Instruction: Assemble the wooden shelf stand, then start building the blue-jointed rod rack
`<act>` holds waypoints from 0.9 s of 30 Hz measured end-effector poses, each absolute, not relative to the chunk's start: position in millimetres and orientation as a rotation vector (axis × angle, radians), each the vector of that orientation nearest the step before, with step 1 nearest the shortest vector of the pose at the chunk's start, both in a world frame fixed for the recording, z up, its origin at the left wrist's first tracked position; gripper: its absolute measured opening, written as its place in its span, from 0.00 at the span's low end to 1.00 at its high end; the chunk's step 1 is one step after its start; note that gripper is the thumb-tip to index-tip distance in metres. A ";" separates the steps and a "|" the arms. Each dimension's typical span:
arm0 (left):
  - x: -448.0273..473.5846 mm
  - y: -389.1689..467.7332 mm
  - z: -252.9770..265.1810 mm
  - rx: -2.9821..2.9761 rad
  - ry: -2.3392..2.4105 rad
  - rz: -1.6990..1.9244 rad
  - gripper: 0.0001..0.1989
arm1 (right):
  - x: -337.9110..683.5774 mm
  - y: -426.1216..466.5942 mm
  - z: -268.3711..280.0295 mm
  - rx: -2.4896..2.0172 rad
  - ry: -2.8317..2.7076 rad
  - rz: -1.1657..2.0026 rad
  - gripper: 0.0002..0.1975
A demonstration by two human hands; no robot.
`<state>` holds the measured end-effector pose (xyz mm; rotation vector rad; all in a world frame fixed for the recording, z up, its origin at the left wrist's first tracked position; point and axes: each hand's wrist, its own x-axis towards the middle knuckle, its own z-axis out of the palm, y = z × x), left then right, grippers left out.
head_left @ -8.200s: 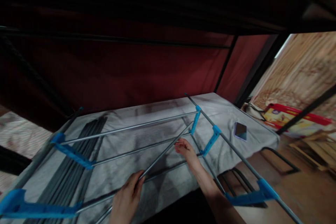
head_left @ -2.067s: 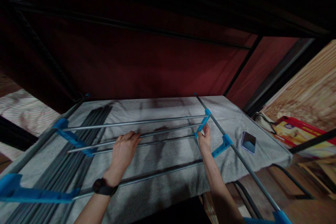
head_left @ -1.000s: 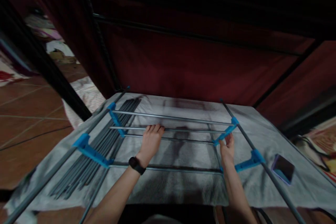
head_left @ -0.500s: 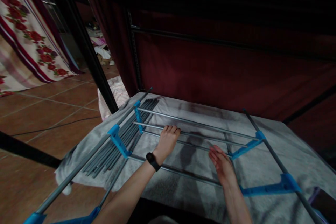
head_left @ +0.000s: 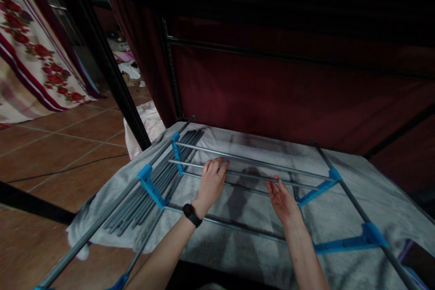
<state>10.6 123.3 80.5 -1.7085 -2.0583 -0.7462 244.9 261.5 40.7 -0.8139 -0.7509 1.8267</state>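
A rack frame of grey tubes with blue plastic brackets (head_left: 152, 186) lies across a grey blanket (head_left: 238, 249). Between its two sides runs a loose-looking grey metal rod (head_left: 248, 174), whose left end sticks out near a blue bracket (head_left: 178, 158). My left hand (head_left: 212, 183), a black band on its wrist, curls over this rod left of its middle; the fingertips are slightly blurred. Palm up, my right hand (head_left: 282, 199) has its fingers and thumb around the rod further right. The rod's right end lies by the right-hand blue bracket (head_left: 317, 190).
Several loose grey tubes (head_left: 149, 190) lie in a bundle under the frame's left side. Black bed posts (head_left: 108, 63) and a dark red curtain (head_left: 272, 95) surround the bed. A dark cable (head_left: 68, 168) crosses the tiled floor (head_left: 78, 142).
My right hand has moved up and its fingers have closed on the rod. My left hand has shifted slightly left along the rod, and the view has moved a little.
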 end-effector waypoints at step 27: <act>-135.5 118.6 59.4 -0.307 -1.583 -2.930 0.22 | 247.8 261.4 38.0 -0.846 -0.677 1.869 0.09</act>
